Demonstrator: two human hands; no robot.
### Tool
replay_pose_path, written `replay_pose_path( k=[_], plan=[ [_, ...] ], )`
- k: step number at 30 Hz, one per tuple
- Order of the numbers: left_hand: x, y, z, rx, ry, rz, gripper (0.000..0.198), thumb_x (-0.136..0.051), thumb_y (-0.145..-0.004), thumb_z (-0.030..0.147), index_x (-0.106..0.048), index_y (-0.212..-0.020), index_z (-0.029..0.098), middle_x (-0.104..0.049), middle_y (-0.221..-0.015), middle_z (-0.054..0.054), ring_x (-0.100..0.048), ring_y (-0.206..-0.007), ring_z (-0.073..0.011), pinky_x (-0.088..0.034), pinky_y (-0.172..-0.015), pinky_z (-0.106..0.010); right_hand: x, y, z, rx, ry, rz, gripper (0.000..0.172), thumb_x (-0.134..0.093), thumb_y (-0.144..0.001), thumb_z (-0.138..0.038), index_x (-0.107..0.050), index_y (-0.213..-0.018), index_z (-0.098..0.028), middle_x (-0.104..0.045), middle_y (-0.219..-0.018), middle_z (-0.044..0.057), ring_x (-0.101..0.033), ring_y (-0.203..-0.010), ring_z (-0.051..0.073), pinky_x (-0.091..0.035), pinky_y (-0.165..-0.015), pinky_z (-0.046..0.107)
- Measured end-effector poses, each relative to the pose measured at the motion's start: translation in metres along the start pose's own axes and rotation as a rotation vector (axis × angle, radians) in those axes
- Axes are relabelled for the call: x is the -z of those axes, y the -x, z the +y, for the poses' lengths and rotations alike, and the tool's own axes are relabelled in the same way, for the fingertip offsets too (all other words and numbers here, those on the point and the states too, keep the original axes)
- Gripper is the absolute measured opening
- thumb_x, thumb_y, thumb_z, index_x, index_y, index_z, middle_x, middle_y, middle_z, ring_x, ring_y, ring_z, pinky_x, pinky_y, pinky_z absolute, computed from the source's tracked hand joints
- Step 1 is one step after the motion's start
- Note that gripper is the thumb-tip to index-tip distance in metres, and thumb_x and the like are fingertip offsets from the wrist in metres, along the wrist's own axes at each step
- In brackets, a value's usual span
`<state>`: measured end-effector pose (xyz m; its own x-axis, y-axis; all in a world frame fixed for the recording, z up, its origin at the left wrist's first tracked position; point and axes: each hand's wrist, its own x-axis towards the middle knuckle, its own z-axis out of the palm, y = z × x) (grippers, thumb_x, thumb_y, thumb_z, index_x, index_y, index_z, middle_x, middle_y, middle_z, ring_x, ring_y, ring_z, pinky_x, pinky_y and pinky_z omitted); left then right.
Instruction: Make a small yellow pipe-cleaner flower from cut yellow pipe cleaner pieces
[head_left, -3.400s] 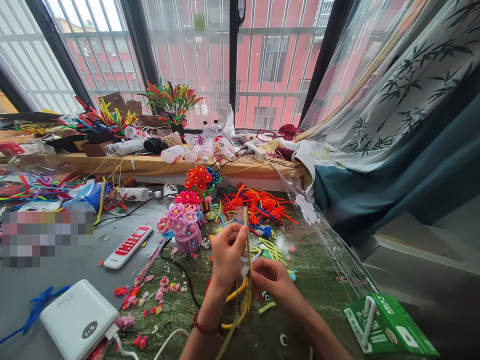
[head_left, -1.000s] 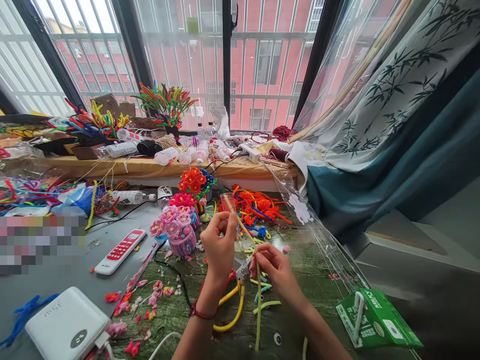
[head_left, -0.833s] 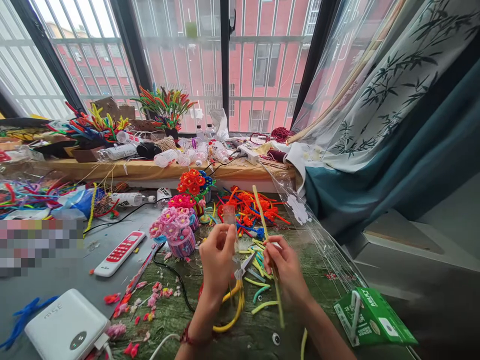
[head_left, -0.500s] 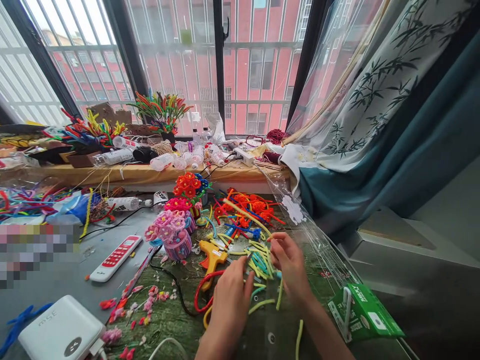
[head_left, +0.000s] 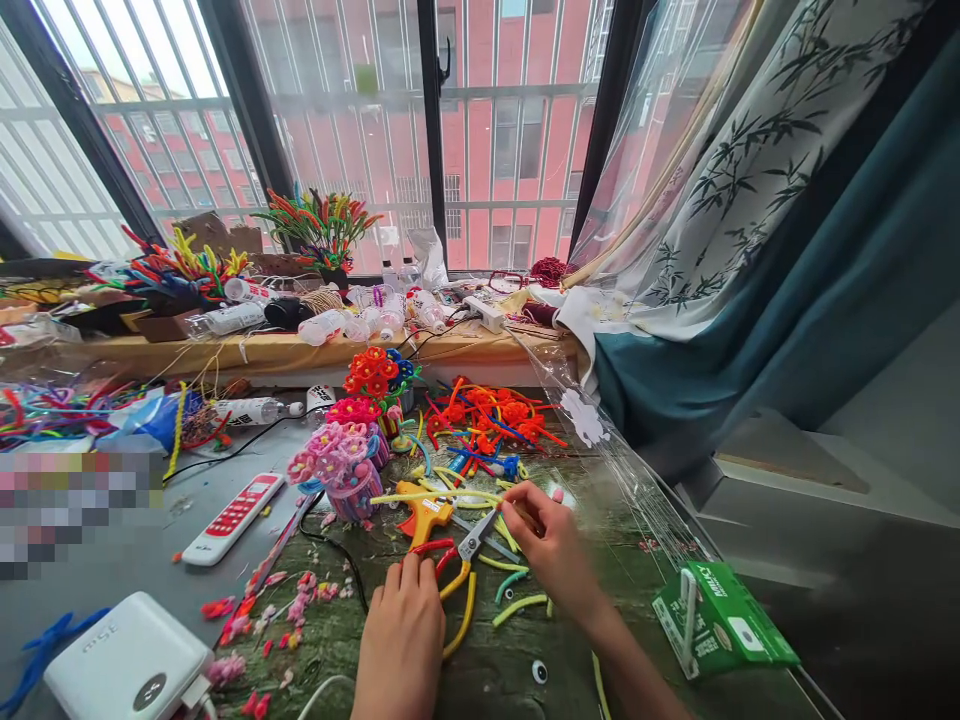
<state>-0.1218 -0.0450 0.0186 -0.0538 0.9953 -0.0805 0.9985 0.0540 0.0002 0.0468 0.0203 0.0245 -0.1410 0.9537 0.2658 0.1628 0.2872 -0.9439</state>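
Note:
My right hand point(head_left: 551, 535) pinches one end of a long pale-yellow pipe cleaner point(head_left: 420, 496), which stretches left above the orange glue gun point(head_left: 424, 508). My left hand point(head_left: 405, 625) has its fingers curled over the red handle of a pair of scissors point(head_left: 472, 543). The scissors' silver blades are spread apart, pointing toward my right hand, and the yellow handle loop shows beside my left hand. Short yellow and green pipe cleaner pieces point(head_left: 519, 608) lie around the blades. Part of the red handle is hidden under my left fingers.
Pipe cleaner flowers in pots point(head_left: 352, 490) stand left of the glue gun, with orange-red pipe cleaner shapes point(head_left: 502, 415) behind it. A white power bank point(head_left: 127, 655), a red-and-white remote point(head_left: 232, 518) and a green box point(head_left: 724, 620) lie around. Bottles point(head_left: 326, 325) line the windowsill.
My left hand has drawn back left and down toward the scissors' handles. My right hand has shifted left and lower, and the long pipe cleaner has swung round to lie nearly level.

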Motion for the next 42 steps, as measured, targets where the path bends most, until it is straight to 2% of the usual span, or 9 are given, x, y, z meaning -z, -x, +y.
replay_pose_path(
  k=[5,10,14,17,20,27,30,35,42],
  plan=[
    [-0.006,-0.003,0.005,-0.06,-0.002,0.009,0.05,-0.043,-0.083,-0.002,-0.061,-0.13,0.004,-0.067,-0.123,-0.019,-0.059,-0.118,-0.0329,-0.049,-0.099,-0.045,-0.003,0.0,0.002,0.019,0.02,-0.016,0.023,-0.053,-0.089,-0.038,-0.054,-0.076,-0.019,-0.039,-0.059,-0.006,-0.034,-0.053,0.011,-0.026,-0.052,0.026],
    [-0.015,0.0,-0.001,-0.041,0.107,0.161,0.037,-0.041,-0.084,0.002,-0.068,-0.109,0.007,-0.069,-0.108,-0.016,-0.061,-0.108,-0.0313,-0.045,-0.099,-0.044,-0.002,0.001,0.0,0.02,-0.029,0.023,0.023,-0.054,-0.09,-0.038,-0.052,-0.075,-0.02,-0.036,-0.059,-0.007,-0.032,-0.052,0.011,-0.026,-0.05,0.025],
    [-0.02,0.004,-0.011,0.045,0.417,0.177,0.027,-0.043,-0.088,0.013,-0.062,-0.106,0.013,-0.069,-0.1,-0.01,-0.067,-0.089,-0.0244,-0.049,-0.082,-0.033,0.002,0.003,0.0,0.006,-0.101,0.107,0.024,-0.055,-0.091,-0.04,-0.053,-0.076,-0.021,-0.04,-0.06,-0.006,-0.035,-0.053,0.011,-0.027,-0.049,0.024],
    [-0.025,0.004,-0.013,0.096,0.657,0.169,0.011,-0.053,-0.086,0.03,-0.057,-0.085,0.02,-0.065,-0.076,-0.002,-0.063,-0.068,-0.0199,-0.046,-0.067,-0.027,0.004,0.003,0.003,-0.012,-0.171,0.155,0.024,-0.056,-0.091,-0.041,-0.055,-0.08,-0.02,-0.046,-0.063,-0.005,-0.037,-0.055,0.012,-0.029,-0.05,0.024],
    [-0.032,0.005,-0.009,0.1,0.892,0.215,0.021,-0.059,-0.08,0.041,-0.051,-0.075,0.022,-0.058,-0.064,0.002,-0.058,-0.06,-0.0177,-0.043,-0.061,-0.025,0.004,0.002,0.006,-0.025,-0.21,0.182,0.025,-0.057,-0.091,-0.042,-0.056,-0.08,-0.02,-0.047,-0.064,-0.004,-0.038,-0.056,0.012,-0.03,-0.051,0.024],
    [-0.035,0.013,-0.004,0.095,1.019,0.207,0.039,-0.062,-0.06,0.028,-0.055,-0.098,0.02,-0.069,-0.088,-0.005,-0.065,-0.078,-0.0225,-0.05,-0.075,-0.028,0.004,-0.001,0.011,-0.022,-0.239,0.25,0.025,-0.062,-0.088,-0.043,-0.059,-0.078,-0.02,-0.049,-0.064,-0.003,-0.041,-0.058,0.013,-0.034,-0.051,0.023],
    [-0.037,0.014,-0.004,0.07,1.068,0.193,0.034,-0.065,-0.064,0.035,-0.057,-0.094,0.02,-0.068,-0.085,-0.004,-0.062,-0.073,-0.0202,-0.049,-0.07,-0.026,0.004,-0.002,0.01,-0.019,-0.258,0.265,0.025,-0.063,-0.087,-0.042,-0.058,-0.077,-0.02,-0.048,-0.064,-0.004,-0.04,-0.058,0.013,-0.034,-0.052,0.023],
    [-0.045,0.013,0.001,0.043,1.223,0.138,0.039,-0.064,-0.074,0.057,-0.059,-0.08,0.019,-0.058,-0.066,0.0,-0.051,-0.058,-0.0139,-0.039,-0.051,-0.019,0.001,0.0,0.006,-0.024,-0.251,0.17,0.025,-0.062,-0.088,-0.042,-0.059,-0.078,-0.02,-0.048,-0.066,-0.003,-0.04,-0.06,0.013,-0.034,-0.054,0.023],
    [-0.041,0.013,0.007,0.042,1.213,0.126,0.05,-0.06,-0.074,0.067,-0.06,-0.078,0.018,-0.05,-0.061,0.002,-0.04,-0.053,-0.0115,-0.031,-0.045,-0.018,-0.007,0.003,0.004,-0.026,-0.214,0.034,0.027,-0.059,-0.089,-0.039,-0.051,-0.072,-0.02,-0.037,-0.06,-0.007,-0.031,-0.055,0.011,-0.025,-0.05,0.024]
  ],
)
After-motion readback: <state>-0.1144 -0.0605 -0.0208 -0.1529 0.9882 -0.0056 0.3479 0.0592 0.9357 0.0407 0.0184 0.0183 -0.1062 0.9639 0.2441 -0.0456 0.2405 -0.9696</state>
